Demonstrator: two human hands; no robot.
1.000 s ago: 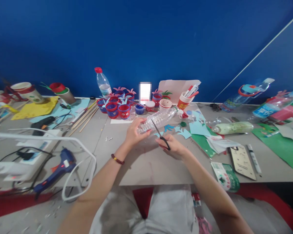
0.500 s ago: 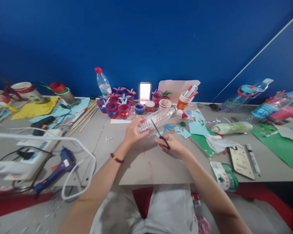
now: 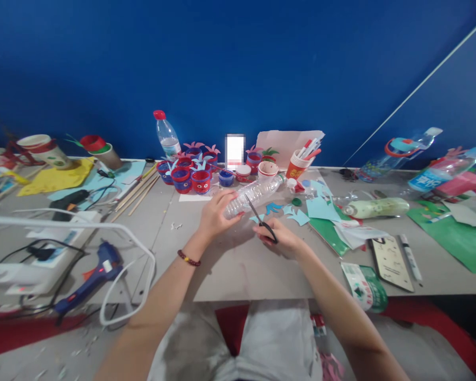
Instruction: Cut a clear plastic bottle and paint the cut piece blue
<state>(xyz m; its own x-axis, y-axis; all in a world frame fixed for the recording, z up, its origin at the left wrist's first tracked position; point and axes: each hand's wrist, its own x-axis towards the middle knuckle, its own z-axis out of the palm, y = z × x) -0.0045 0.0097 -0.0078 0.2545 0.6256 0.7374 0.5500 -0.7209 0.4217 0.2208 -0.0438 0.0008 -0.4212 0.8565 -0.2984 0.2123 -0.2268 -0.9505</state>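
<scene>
My left hand (image 3: 217,214) is wrapped round the near end of a clear ribbed plastic bottle (image 3: 257,192), which lies slanted with its green-capped neck pointing away to the right. In my right hand (image 3: 280,238) is a pair of black-handled scissors (image 3: 267,228). The blades reach up and left to the side of the bottle; whether they cut into the plastic I cannot tell. Cut pieces of blue paper (image 3: 298,216) lie just right of the scissors.
Painted cups (image 3: 201,182) with paper leaves stand behind the bottle, beside a pen-filled cup (image 3: 296,165). On the left are a blue glue gun (image 3: 105,264), a power strip (image 3: 59,254) and wooden sticks (image 3: 140,190). A greenish bottle (image 3: 376,207) and a marker (image 3: 410,258) lie right.
Hardly anything differs. My left hand has shifted very slightly on or with the bottle; the scissors keep nearly the same place against its side.
</scene>
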